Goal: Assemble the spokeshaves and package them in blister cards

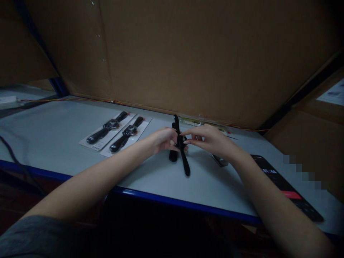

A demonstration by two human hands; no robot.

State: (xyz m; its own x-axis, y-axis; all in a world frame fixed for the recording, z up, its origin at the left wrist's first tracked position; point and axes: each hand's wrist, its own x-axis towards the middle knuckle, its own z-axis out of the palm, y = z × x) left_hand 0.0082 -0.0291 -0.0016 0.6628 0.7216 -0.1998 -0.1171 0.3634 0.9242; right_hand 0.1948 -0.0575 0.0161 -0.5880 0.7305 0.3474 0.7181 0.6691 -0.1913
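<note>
A black spokeshave (185, 163) is held slightly above the table, its two long handles pointing away from and toward me. My left hand (168, 139) is closed around its middle from the left. From the right, my right hand (208, 139) pinches at the same middle part with thumb and forefinger; the small part under the fingertips is too dim to make out. Just behind and left of the held tool, a second black handled tool (173, 156) shows, partly covered by my left hand.
Two carded spokeshaves, a left pack (103, 130) and a right pack (127, 134), lie on the grey table (150, 182). A phone (285, 186) with a timer lies at right. Near my right wrist is a small metallic object (219, 161). A cardboard wall (172, 64) stands behind.
</note>
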